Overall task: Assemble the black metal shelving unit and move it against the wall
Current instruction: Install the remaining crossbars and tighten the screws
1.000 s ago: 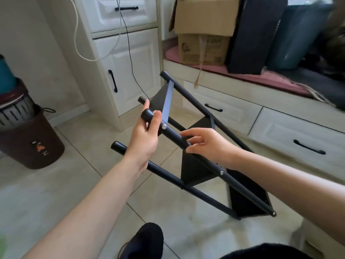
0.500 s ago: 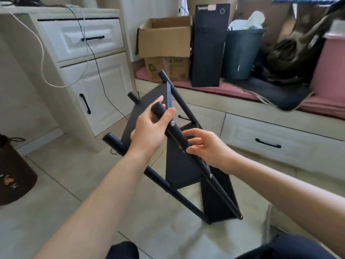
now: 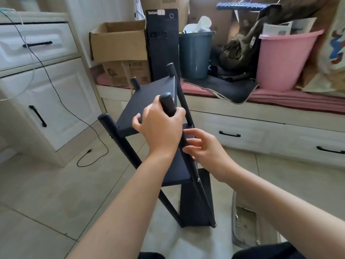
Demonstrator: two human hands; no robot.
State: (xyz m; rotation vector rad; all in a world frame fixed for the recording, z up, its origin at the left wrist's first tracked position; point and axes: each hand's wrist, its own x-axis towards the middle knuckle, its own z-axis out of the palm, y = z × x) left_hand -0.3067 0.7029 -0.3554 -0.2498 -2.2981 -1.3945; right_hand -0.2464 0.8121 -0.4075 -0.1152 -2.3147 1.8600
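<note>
The black metal shelving unit [image 3: 149, 101] stands nearly upright on the tiled floor in the middle of the view, with three shelves between round black posts. My left hand [image 3: 160, 128] grips the top of the near right post, thumb and fingers wrapped around it. Just below it, my right hand [image 3: 203, 148] holds the same post with curled fingers. The lowest shelf [image 3: 196, 206] rests near the floor. The left front post [image 3: 119, 139] is free.
A white cabinet [image 3: 52, 101] with a trailing black cable stands to the left. Behind the unit a low drawer bench [image 3: 261, 124] carries cardboard boxes [image 3: 119, 42], a dark bin [image 3: 196, 53], a pink bucket [image 3: 283, 60] and a bag. Tiled floor lies open at front left.
The shelving unit has been tipped up from lying slanted to nearly upright. Both hands stayed on the same post and rose with it. The view swung to the right.
</note>
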